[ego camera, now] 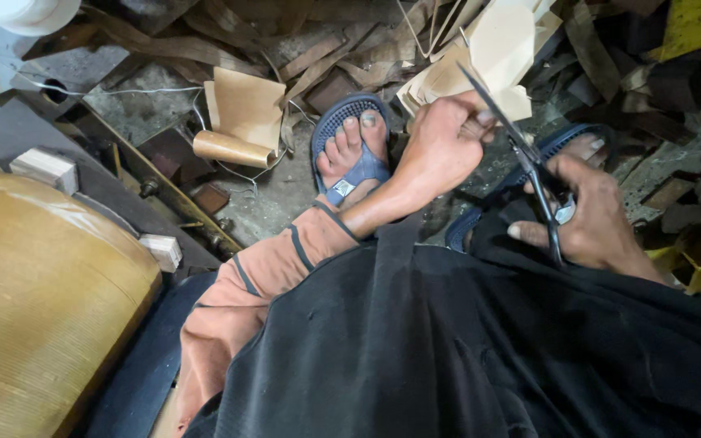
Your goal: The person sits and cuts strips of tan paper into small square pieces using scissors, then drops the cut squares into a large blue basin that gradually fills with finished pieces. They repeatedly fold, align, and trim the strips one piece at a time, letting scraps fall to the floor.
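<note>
My left hand [440, 146] grips a stack of tan sheet pieces [496, 49] held up in front of me. In my right hand [594, 215] are dark metal scissors [529, 158], blades pointing up and left into the edge of the tan stack. Both hands hover over my lap, above my feet in blue sandals [354, 154]. The scissor handles are partly hidden by my fingers.
Tan and brown offcuts [245, 105] and strips litter the floor ahead. A rolled tan sheet [229, 148] lies left of my foot. A large yellow-brown ribbed roll [38, 292] fills the left side, with small wooden blocks [42, 166] beside it.
</note>
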`<state>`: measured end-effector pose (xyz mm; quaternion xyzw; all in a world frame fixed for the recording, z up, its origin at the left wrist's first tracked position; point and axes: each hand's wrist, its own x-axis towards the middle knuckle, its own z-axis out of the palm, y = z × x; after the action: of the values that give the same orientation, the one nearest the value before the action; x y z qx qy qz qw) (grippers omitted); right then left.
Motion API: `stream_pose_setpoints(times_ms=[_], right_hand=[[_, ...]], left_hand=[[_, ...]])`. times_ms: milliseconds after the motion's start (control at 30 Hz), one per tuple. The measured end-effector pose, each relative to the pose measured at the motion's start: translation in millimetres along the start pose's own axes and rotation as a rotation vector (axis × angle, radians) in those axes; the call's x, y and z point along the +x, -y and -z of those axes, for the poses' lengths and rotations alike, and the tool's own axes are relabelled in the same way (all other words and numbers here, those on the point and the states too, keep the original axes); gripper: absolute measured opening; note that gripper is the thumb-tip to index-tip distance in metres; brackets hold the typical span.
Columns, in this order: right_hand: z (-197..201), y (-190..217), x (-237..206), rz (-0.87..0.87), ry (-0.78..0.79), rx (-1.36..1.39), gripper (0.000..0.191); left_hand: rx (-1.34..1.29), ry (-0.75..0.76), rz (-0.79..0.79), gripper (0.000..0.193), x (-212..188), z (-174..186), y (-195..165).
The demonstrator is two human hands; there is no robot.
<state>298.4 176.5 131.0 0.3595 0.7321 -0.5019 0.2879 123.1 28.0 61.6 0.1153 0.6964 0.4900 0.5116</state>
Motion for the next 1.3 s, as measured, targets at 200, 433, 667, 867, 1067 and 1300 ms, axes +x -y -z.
stream_pose_setpoints(times_ms=[200, 433, 667, 867, 1067, 1300], right_hand=[[0.0, 1.5, -1.6, 0.107, -0.093, -0.117, 0.036], [0.6, 2.0, -4.5, 0.175, -0.156, -0.194, 0.03], [-9.5, -8.9, 4.7, 0.18, -0.137, -0.037, 0.024], [4.8, -11.8, 10.7, -0.09, 0.221, 0.371, 0.047], [14.5, -11.2, 26.1, -0.025, 0.381, 0.473, 0.073], [-9.2, -16.5, 24.1, -0.01, 0.28, 0.272, 0.049]], left_hand=[[0.1, -0.014, 0.052, 0.017, 0.8, -0.6, 8.3], [0.021, -0.034, 0.001, 0.021, 0.8, 1.3, 8.0], [-0.11, -0.025, 0.124, 0.024, 14.0, 13.1, 7.4], [-0.283, 0.014, 0.053, 0.033, 7.1, 22.2, 10.8], [-0.169, 0.008, 0.053, 0.035, 2.6, 18.1, 5.9], [0.114, -0.102, 0.02, 0.025, -0.3, 15.0, 5.2]])
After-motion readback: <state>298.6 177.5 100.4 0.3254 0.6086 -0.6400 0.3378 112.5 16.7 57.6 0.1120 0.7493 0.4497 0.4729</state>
